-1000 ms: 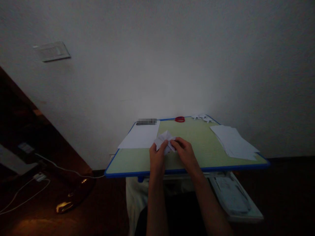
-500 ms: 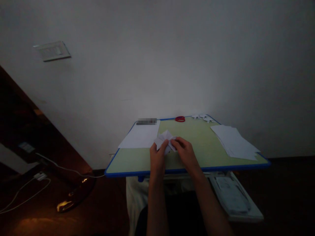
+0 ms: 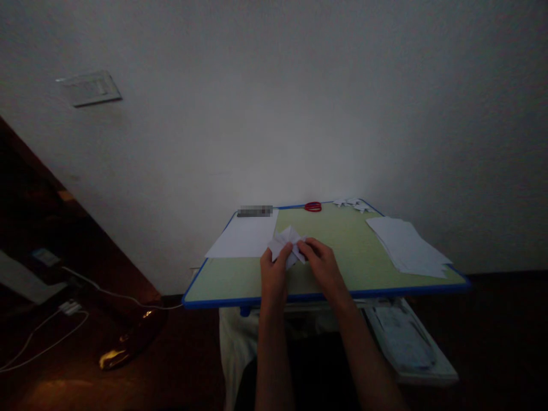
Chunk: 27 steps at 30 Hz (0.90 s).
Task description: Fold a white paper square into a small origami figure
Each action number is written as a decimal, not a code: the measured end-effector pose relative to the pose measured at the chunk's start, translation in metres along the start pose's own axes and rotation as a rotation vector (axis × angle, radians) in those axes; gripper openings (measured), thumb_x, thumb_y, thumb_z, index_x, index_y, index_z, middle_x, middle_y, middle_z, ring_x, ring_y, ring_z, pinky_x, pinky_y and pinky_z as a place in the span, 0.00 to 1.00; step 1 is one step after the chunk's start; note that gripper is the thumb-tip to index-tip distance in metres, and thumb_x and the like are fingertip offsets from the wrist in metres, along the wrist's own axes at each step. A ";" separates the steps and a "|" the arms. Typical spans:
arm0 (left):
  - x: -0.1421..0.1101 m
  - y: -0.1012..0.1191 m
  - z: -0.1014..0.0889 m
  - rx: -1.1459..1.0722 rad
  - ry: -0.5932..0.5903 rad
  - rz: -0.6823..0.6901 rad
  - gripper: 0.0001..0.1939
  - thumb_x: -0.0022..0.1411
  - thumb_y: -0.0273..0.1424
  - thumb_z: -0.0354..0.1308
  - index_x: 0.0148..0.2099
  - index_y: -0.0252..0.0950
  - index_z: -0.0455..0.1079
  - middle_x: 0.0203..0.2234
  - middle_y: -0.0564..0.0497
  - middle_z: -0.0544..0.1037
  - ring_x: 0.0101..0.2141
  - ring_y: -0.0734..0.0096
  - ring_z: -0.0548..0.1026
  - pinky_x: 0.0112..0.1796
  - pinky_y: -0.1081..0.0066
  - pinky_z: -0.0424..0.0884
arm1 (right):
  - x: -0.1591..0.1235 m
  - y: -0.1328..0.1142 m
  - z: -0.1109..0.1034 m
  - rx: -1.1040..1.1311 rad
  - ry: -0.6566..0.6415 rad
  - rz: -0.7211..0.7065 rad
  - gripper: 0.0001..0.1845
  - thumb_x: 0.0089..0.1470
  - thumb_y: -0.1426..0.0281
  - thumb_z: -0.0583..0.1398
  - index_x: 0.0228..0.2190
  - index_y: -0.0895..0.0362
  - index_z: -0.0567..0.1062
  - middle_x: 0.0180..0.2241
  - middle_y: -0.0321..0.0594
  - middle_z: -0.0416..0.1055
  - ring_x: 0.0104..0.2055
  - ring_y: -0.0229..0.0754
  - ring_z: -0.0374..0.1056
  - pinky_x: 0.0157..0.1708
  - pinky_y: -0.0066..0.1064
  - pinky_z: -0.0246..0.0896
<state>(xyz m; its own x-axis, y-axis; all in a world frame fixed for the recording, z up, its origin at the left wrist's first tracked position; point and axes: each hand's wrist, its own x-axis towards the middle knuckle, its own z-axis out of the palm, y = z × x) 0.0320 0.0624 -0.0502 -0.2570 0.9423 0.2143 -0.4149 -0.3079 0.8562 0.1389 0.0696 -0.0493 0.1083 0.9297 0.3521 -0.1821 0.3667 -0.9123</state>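
Note:
A piece of white folded paper (image 3: 287,235) with raised creases and pointed flaps is held above the near middle of the light green table (image 3: 338,248). My left hand (image 3: 275,271) pinches its left and near side, thumb on top. From the right, my right hand (image 3: 320,260) grips the paper's edge between thumb and fingers. Both thumbs lie close together near the middle of the paper. The fingers beneath the paper are hidden.
White sheets (image 3: 244,234) lie at the left, with a blurred dark object (image 3: 255,212) behind. Red-handled scissors (image 3: 313,206) and several small folded paper pieces (image 3: 353,204) are along the back edge. A paper stack (image 3: 406,245) lies right. An open drawer (image 3: 406,342) sits below.
Hardly anything differs. Both hands keep their grip on the folded paper in nearly the same place, and the view has shifted very slightly.

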 end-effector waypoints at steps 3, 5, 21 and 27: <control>0.000 0.000 0.001 -0.008 -0.003 0.001 0.18 0.51 0.35 0.73 0.43 0.32 0.80 0.39 0.45 0.85 0.39 0.60 0.83 0.45 0.65 0.74 | 0.000 -0.002 0.000 0.007 0.004 0.007 0.15 0.49 0.57 0.66 0.24 0.54 0.75 0.24 0.33 0.69 0.30 0.41 0.62 0.30 0.30 0.59; 0.000 0.001 0.001 -0.013 0.003 0.002 0.18 0.50 0.35 0.73 0.43 0.32 0.80 0.39 0.45 0.85 0.39 0.59 0.83 0.46 0.64 0.74 | -0.001 -0.003 0.000 0.006 0.003 0.017 0.15 0.49 0.56 0.66 0.24 0.54 0.75 0.25 0.33 0.69 0.30 0.41 0.62 0.31 0.30 0.60; 0.001 -0.002 -0.001 0.007 -0.013 0.037 0.18 0.55 0.37 0.70 0.45 0.33 0.80 0.41 0.45 0.85 0.40 0.61 0.81 0.44 0.67 0.73 | 0.000 0.002 -0.001 0.035 0.036 -0.005 0.13 0.50 0.58 0.67 0.26 0.55 0.76 0.26 0.34 0.72 0.31 0.41 0.66 0.32 0.31 0.60; 0.001 -0.001 -0.001 0.029 -0.053 0.057 0.17 0.55 0.38 0.71 0.44 0.33 0.81 0.39 0.46 0.85 0.40 0.62 0.81 0.45 0.67 0.72 | 0.001 0.002 -0.002 0.050 0.040 -0.008 0.12 0.49 0.60 0.68 0.30 0.55 0.78 0.30 0.36 0.77 0.34 0.43 0.70 0.36 0.32 0.63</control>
<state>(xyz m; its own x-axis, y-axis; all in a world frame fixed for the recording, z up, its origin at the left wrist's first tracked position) 0.0316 0.0637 -0.0513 -0.2327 0.9293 0.2869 -0.3749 -0.3579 0.8552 0.1405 0.0712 -0.0516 0.1483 0.9250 0.3499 -0.2296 0.3764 -0.8976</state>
